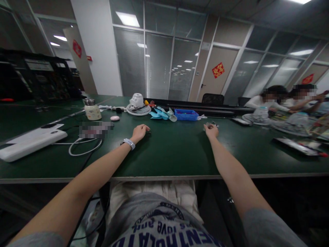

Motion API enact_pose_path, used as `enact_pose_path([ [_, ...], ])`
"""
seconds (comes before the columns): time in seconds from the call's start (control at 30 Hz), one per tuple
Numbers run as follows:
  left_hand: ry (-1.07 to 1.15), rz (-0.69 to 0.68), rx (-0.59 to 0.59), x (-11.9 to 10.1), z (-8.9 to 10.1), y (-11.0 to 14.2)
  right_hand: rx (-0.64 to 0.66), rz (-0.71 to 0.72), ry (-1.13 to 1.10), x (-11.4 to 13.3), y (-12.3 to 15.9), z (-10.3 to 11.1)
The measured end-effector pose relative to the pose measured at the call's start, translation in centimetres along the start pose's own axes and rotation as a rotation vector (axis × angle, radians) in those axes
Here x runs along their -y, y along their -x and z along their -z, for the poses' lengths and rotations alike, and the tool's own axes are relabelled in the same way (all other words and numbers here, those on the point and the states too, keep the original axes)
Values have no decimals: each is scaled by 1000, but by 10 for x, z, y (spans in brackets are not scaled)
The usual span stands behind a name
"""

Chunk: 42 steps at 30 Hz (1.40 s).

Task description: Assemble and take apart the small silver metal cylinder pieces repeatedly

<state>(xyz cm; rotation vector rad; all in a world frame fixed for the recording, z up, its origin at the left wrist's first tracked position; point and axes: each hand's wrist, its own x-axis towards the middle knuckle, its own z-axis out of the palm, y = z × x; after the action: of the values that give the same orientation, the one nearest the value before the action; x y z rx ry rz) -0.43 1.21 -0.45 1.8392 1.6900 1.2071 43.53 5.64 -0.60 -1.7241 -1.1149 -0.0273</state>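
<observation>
My left hand (139, 133), with a pale watch (128, 143) on its wrist, is closed just over the green tabletop (174, 151). Its fingers curl together, and a tiny dark bit shows at their tips, too small to name. Further right, my right hand (211, 131) is closed around or over small shiny pieces (215, 124) that stick out past the fingers. What those pieces are cannot be made out. Between and beyond the hands lie light-blue fan blades (159, 114) and a blue plastic tray (185, 115) with small items in it.
Behind stands a white fan head (137, 104) with its grille. To the left are a patterned jar (92, 110), a pink round object (114, 118), a white cable (86, 153) and a long white device (33, 140). Two people (272, 97) sit at the right among fan parts.
</observation>
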Motion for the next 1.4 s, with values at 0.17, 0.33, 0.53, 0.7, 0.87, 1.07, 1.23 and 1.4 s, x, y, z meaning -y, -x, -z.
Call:
enact_pose_path([
  [0.17,-8,1,6,-1,2,1,1,-199,33,-6,1,10],
  [0.33,-49,23,-41,-5,4,4,-10,-228,78,11,10,13],
  [0.53,49,83,-136,-3,5,4,-140,274,173,80,52,9],
  [0.7,24,110,-136,-6,8,7,364,804,47,149,132,-19],
  [0.87,-48,92,-157,-13,10,12,892,996,57,176,186,-51],
  [1.07,-68,87,-142,-13,8,12,941,1044,33,175,185,-61],
  [1.23,-45,92,-115,-10,8,10,773,1007,-75,170,181,-57],
  [1.4,-11,105,-98,-12,7,12,556,942,-28,159,153,-36],
])
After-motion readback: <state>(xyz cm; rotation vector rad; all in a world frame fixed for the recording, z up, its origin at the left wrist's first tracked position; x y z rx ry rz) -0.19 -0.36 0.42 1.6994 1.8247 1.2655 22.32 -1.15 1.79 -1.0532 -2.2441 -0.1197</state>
